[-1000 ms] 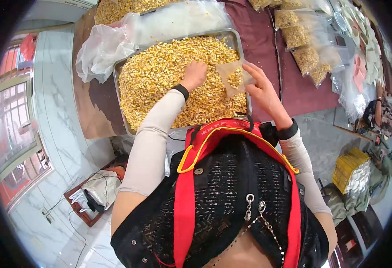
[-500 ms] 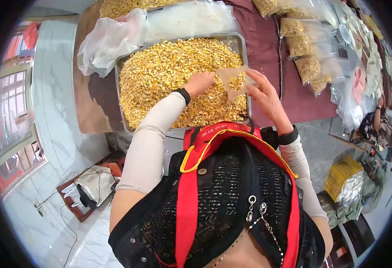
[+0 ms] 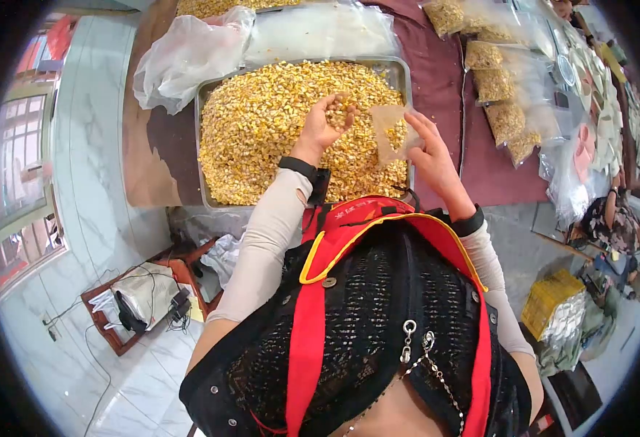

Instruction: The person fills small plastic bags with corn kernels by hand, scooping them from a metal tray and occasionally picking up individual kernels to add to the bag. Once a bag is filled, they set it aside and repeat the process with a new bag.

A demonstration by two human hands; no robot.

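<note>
Dried yellow chopped pieces (image 3: pixel 261 131) are heaped in a metal tray (image 3: pixel 409 87). My left hand (image 3: pixel 321 130) is over the middle of the heap, palm turned up and fingers curled. A few yellow pieces show at its fingers. My right hand (image 3: pixel 436 156) holds a small translucent bag (image 3: pixel 387 122) by its right side, over the right part of the tray. Some yellow pieces are visible in or through the bag. The thumb and fingers of that hand are pressed against the plastic.
Crumpled clear plastic (image 3: pixel 189 54) and flat clear bags (image 3: pixel 320 33) lie behind the tray. Several filled bags (image 3: pixel 495 84) stand in a row at right on the dark red tablecloth (image 3: pixel 495 164). A pink item (image 3: pixel 583 149) lies beyond them. Another yellow heap (image 3: pixel 225 6) is at the back.
My left hand has moved away from the bag, up and slightly left, and turned palm up with its fingers loosening. My right hand still holds the bag, nearly in place.
</note>
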